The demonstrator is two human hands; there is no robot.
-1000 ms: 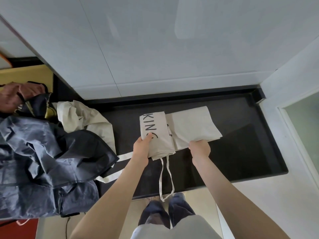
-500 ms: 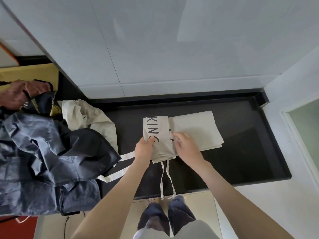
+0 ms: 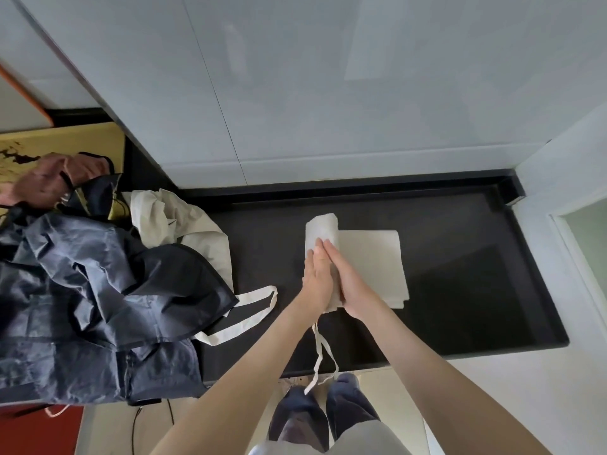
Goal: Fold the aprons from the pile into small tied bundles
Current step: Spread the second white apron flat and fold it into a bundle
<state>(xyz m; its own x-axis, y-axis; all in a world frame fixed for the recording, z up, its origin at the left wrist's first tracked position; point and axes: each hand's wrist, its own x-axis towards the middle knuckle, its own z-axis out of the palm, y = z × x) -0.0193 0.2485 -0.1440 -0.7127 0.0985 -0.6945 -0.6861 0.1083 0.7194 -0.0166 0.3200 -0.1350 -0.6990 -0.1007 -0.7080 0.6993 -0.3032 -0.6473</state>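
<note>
On the black counter (image 3: 460, 290), the apron roll (image 3: 323, 226) is laid along 12-to-6 o'clock and is pressed by the flat, straight-fingered left hand (image 3: 315, 280) and right hand (image 3: 349, 285), its unrolled cloth (image 3: 372, 257) extended toward 3 o'clock.

One left hand (image 3: 315, 280), one right hand (image 3: 353, 287), one rolled apron (image 3: 371, 257), perhaps four piled aprons (image 3: 98, 274).

Bare forearms (image 3: 443, 372), a pale grey top (image 3: 331, 444) and dark blue trousers (image 3: 351, 405) show.

A cream apron (image 3: 371, 257) lies on the black counter (image 3: 460, 290), beside a navy pile (image 3: 98, 290).
</note>
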